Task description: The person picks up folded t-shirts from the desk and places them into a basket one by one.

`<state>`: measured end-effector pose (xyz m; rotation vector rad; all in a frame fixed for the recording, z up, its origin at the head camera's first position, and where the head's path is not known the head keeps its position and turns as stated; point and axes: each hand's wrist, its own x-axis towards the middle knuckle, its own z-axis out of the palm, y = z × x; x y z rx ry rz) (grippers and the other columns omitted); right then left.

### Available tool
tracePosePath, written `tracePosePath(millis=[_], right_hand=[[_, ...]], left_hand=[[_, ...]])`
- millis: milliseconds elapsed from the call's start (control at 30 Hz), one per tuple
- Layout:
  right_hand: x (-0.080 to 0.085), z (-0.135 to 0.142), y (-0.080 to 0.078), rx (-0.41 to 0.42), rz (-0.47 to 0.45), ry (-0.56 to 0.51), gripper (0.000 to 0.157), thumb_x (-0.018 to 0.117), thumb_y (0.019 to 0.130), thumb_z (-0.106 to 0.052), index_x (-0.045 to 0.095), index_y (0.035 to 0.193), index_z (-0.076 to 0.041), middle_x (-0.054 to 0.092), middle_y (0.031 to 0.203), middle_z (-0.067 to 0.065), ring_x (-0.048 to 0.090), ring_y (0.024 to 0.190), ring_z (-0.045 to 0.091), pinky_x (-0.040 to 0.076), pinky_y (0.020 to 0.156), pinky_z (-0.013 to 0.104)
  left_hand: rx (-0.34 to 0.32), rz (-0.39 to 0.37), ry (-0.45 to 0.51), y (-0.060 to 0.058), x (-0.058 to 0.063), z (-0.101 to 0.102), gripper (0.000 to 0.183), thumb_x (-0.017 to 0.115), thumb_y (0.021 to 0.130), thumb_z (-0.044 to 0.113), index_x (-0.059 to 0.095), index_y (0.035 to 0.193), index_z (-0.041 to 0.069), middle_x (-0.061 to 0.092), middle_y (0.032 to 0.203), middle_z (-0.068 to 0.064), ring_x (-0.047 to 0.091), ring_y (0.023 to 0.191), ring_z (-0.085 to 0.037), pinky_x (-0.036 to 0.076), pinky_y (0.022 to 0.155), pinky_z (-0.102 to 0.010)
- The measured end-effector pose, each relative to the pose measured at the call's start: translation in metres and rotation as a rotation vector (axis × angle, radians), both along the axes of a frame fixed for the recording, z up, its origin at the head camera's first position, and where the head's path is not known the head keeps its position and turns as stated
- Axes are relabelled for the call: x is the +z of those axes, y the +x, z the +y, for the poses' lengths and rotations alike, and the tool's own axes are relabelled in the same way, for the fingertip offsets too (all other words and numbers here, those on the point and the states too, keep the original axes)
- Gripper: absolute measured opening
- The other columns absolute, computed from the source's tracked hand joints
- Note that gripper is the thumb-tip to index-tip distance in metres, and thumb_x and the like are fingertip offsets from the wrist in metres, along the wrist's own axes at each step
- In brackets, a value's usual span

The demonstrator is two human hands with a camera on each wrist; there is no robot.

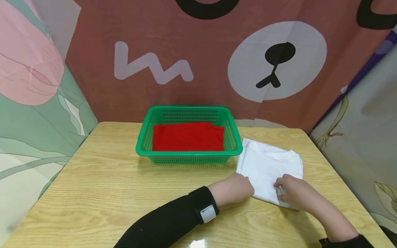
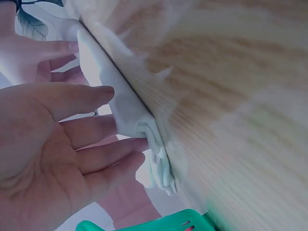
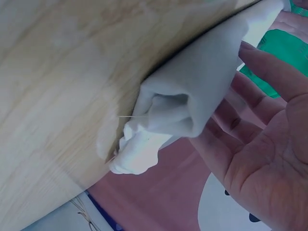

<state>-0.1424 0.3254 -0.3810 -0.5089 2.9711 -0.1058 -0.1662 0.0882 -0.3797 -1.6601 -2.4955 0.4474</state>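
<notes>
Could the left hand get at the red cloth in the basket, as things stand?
Probably yes: the basket is open above and the red cloth uncovered; the left hand must only clear the near rim.

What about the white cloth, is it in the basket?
No, the white cloth lies on the table beside the basket, which holds a red cloth.

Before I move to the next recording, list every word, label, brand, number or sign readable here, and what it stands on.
No readable text.
White patch on the black sleeve: no lettering can be made out.
Pale zigzag on the brown backdrop: a shape, no readable word.
</notes>
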Motion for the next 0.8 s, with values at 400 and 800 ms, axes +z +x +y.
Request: tracePosePath(millis=[400, 800], right_hand=[[0.000, -0.006, 0.015, 0.011, 0.016, -0.013, 0.026, 0.085, 0.069, -0.017, 0.069, 0.089, -0.016, 0.057, 0.084, -0.005, 0.053, 0.072, 0.007, 0.050, 0.066, 0.031], [0.001, -0.011, 0.026, 0.007, -0.029, -0.055, 0.028, 0.086, 0.067, -0.017, 0.067, 0.087, -0.019, 0.055, 0.084, -0.008, 0.050, 0.074, 0.003, 0.050, 0.069, 0.029]], left_hand=[[-0.039, -0.046, 0.078, 0.007, 0.005, -0.008, 0.021, 0.058, 0.095, 0.012, 0.066, 0.080, 0.025, 0.064, 0.074, 0.014, 0.052, 0.066, -0.001, 0.038, 0.060, -0.013], [-0.034, -0.123, 0.036, 0.015, 0.011, -0.010, 0.020, 0.058, 0.096, 0.011, 0.067, 0.085, 0.025, 0.066, 0.078, 0.013, 0.053, 0.068, -0.003, 0.040, 0.062, -0.014]])
